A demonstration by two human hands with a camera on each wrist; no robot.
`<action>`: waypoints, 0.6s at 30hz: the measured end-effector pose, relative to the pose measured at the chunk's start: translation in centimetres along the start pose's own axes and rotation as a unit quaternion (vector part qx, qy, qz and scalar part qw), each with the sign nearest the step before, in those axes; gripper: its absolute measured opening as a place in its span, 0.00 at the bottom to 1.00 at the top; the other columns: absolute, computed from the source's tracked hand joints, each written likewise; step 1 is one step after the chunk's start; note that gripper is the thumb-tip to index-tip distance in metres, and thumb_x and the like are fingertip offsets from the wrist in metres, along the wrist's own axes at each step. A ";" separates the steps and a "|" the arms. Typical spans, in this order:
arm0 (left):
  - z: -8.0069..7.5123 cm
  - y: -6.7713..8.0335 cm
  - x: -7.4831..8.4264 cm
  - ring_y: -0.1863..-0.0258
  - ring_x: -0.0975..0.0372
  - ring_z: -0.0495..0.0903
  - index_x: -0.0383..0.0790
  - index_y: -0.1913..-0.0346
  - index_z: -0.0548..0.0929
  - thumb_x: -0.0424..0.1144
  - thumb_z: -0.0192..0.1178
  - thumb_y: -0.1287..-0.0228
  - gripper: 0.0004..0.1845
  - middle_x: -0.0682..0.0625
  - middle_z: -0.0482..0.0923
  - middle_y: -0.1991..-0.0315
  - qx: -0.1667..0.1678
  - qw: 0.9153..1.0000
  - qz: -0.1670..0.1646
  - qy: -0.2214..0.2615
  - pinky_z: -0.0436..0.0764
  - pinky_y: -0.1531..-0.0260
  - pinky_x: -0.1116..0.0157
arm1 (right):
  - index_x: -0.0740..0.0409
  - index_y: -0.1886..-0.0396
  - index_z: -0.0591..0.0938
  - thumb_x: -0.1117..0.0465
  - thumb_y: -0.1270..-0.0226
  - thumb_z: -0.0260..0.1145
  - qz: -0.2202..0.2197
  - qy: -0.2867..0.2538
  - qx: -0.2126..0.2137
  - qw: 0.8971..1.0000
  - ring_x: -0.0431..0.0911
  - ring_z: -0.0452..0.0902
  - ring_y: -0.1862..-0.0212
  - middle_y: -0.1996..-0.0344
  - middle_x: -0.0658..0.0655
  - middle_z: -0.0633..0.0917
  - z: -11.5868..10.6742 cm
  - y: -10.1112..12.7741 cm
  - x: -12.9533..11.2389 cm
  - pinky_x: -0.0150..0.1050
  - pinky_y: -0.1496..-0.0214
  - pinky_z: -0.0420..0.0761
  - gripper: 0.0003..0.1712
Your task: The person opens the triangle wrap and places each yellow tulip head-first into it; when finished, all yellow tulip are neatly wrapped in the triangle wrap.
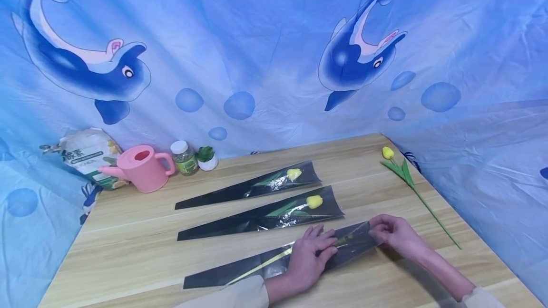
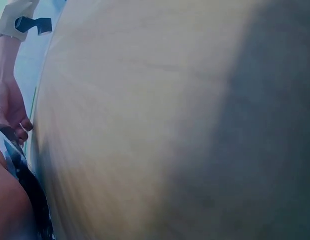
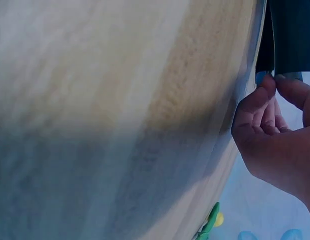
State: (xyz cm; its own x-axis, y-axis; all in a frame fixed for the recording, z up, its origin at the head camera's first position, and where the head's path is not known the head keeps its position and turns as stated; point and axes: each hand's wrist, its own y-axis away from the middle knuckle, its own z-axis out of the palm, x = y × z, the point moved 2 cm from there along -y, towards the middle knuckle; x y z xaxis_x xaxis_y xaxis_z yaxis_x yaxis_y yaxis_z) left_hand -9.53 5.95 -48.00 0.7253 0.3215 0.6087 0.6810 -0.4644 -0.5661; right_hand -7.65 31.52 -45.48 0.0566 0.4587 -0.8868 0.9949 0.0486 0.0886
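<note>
Hands on glossy, tapered black-and-clear sleeve [image 1: 278, 263] lying flat on pale wood-grain table [image 1: 128, 251]: left hand [image 1: 310, 256] presses it with straight fingers, right hand [image 1: 396, 234] pinches its wide mouth.

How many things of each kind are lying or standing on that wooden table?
Cone-shaped flower sleeves: 3 (far, middle, nearest one under both hands)
Yellow tulips: 4 (in the far sleeve, in the middle sleeve, loose, stem in the nearest sleeve)
Pink watering can: 1
Jar: 1
Small potted plant: 1
Bag: 1
Total: 11
</note>
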 end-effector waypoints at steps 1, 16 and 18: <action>0.0 0.0 0.0 0.43 0.47 0.80 0.37 0.54 0.90 0.34 0.72 0.43 0.13 0.46 0.85 0.50 0.000 1.000 0.001 0.002 0.75 0.40 0.47 | 0.75 0.51 0.78 0.69 0.35 0.68 0.001 0.009 0.016 1.000 0.42 0.78 0.69 0.67 0.57 0.84 0.0 0.0 -0.2 0.35 0.71 0.80 0.16; -0.2 -0.2 0.5 0.43 0.47 0.80 0.40 0.52 0.89 0.40 0.74 0.44 0.16 0.47 0.84 0.47 -0.033 0.996 0.036 -0.076 0.75 0.40 0.48 | 0.69 0.43 0.77 0.68 0.32 0.67 -0.125 0.027 0.087 0.988 0.41 0.86 0.65 0.67 0.52 0.89 2.3 1.6 -4.9 0.31 0.63 0.82 0.19; -0.2 -0.3 0.6 0.42 0.48 0.79 0.39 0.49 0.88 0.40 0.74 0.44 0.19 0.46 0.83 0.45 -0.044 0.996 0.041 -0.073 0.74 0.39 0.49 | 0.73 0.40 0.73 0.70 0.30 0.64 -0.126 -0.018 0.059 0.990 0.44 0.87 0.64 0.65 0.56 0.89 2.3 1.5 -4.6 0.32 0.61 0.83 0.21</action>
State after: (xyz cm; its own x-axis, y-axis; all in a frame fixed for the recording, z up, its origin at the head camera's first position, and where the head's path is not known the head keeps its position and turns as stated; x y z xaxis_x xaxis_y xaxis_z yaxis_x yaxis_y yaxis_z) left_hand -9.27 6.13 -47.36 0.7889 0.3936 0.4720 0.6127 -0.5627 -0.5549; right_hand -6.21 27.49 -42.32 -0.1932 0.4139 -0.8896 0.9807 0.0529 -0.1884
